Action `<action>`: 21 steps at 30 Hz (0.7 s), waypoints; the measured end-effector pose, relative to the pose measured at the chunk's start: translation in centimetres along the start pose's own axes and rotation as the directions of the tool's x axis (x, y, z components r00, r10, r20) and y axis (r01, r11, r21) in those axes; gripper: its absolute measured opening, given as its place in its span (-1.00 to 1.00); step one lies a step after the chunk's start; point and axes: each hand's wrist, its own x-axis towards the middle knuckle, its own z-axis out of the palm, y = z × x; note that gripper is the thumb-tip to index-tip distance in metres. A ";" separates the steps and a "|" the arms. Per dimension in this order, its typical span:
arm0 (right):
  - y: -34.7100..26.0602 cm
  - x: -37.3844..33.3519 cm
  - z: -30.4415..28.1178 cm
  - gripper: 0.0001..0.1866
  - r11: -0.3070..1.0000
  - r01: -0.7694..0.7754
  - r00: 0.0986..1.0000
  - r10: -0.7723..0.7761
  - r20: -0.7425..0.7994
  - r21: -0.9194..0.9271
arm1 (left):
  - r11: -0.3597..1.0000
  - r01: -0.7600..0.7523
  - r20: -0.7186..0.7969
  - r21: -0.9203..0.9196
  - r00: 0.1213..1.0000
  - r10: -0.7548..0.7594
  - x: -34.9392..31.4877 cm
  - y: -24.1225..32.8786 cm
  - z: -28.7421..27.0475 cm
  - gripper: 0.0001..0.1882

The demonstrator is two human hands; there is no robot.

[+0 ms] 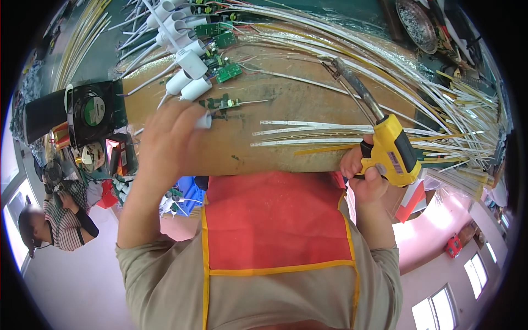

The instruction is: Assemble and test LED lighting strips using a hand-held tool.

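Note:
My right hand (364, 179) is closed around the grip of a yellow and black soldering gun (393, 154). Its long metal barrel and thin feed tube point up and left over the bench. On the left, my left hand (171, 137) is blurred by motion, its fingers curled over a white plastic housing (203, 121), of which only an end shows. Beside those fingers lies a small circuit board (227, 104) with a thin lead pointing right. Just beyond are several more white housings (192, 64) with cables and green circuit boards (228, 72).
Narrow white and yellow LED strips (319, 132) lie across the brown work board (242, 154) from the right. A black fan (91, 110) stands at the left. A round metal tin (416, 25) sits far right. Below the bench edge is a blue crate (191, 193). Another person (60, 220) is at left.

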 end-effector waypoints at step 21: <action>0.3 -0.3 -0.6 -0.19 0.999 -0.006 1.000 0.006 0.012 -0.033 | 0.976 -0.213 -0.174 -0.051 0.964 0.202 2.9 3.3 5.5 -0.71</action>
